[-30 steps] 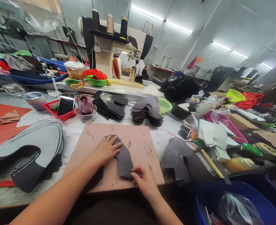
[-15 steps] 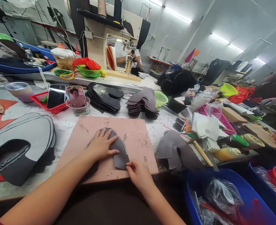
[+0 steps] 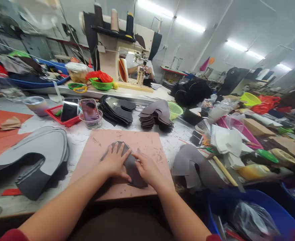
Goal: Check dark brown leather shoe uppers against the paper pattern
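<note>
A curved dark grey shoe upper piece [image 3: 133, 172] lies on the pink board [image 3: 150, 140] in front of me. My left hand [image 3: 114, 164] rests flat over its upper part with the fingers spread, hiding much of it. At the right edge of the piece is my right hand [image 3: 149, 170], its fingers drawn together on the rim near the left fingertips. A thin pale line shows along the rim above that spot. Part of the right thumb and fingers is hard to see.
Stacked grey uppers [image 3: 54, 144] lie left, more grey pieces [image 3: 190, 164] right. Behind the board stand a black stack [image 3: 117, 110], another grey stack [image 3: 156, 113] and a phone [image 3: 89, 110] in a clear tub. A sewing machine [image 3: 109, 63] rises beyond; a blue bin [image 3: 217, 204] sits lower right.
My right hand has moved up along the edge of the piece, from its lower right corner to near the left fingertips. The left hand stays spread on top. The whole view has shifted slightly.
</note>
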### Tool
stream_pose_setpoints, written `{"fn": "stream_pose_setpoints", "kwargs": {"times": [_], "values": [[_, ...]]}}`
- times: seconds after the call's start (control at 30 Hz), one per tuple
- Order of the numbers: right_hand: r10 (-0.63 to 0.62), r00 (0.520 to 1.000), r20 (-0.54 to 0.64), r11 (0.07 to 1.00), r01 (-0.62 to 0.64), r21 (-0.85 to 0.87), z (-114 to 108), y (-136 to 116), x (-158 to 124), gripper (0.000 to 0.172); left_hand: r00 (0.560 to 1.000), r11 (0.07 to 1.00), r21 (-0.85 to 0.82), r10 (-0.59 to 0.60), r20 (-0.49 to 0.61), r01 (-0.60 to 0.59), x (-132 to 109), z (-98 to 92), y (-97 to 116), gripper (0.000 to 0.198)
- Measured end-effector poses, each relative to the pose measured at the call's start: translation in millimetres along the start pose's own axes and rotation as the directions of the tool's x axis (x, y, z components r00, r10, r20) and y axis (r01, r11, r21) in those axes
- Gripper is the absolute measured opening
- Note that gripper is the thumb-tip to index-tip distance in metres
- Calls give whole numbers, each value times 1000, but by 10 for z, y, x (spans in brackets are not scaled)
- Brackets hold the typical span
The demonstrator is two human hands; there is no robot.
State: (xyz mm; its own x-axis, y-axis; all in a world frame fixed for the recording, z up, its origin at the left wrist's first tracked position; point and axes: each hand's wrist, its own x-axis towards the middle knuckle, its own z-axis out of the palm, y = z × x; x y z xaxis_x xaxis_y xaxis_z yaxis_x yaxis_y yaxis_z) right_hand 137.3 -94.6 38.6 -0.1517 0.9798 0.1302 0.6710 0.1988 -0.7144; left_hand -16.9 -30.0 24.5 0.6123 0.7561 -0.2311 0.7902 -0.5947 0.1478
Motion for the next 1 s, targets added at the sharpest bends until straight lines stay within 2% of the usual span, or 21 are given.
{"fn": "stream_pose_setpoints", "kwargs": {"times": [0.07,0.2,0.3,0.37,0.5,0.57,0.63,0.77,0.9,1.0], "values": [[-71,997,-14,997,70,-16,283,26,152,52,1000,1000,-19,18,10,-18,-34,-2,-20,117],[-172,985,6,974,171,-149,669,139,247,55,997,996,-56,73,30,-71,-54,-73,-209,108],[-197,980,33,946,198,-255,737,173,166,52,989,980,-132,147,-5,-146,-37,-150,-455,70],[-193,980,56,931,201,-304,710,140,55,49,985,972,-162,168,-28,-170,-24,-162,-597,45],[-167,977,133,930,201,-308,530,-13,-223,46,983,979,-110,163,-78,-171,-27,-80,-663,38],[-105,987,123,948,137,-287,388,-97,-316,36,984,991,-32,126,-123,-131,-44,-40,-581,37],[-18,996,86,959,42,-279,244,-155,-345,31,983,998,60,44,-177,-34,-69,-28,-452,37],[108,992,71,962,-86,-260,42,-145,-284,33,963,982,143,-80,-258,120,-165,-52,-205,41],[205,975,84,933,-169,-319,-44,-63,-250,28,961,972,159,-130,-245,172,-323,-75,-68,40],[156,987,34,929,-135,-345,-60,-68,-275,19,968,962,181,-171,-183,204,-425,-100,1,37]]}}
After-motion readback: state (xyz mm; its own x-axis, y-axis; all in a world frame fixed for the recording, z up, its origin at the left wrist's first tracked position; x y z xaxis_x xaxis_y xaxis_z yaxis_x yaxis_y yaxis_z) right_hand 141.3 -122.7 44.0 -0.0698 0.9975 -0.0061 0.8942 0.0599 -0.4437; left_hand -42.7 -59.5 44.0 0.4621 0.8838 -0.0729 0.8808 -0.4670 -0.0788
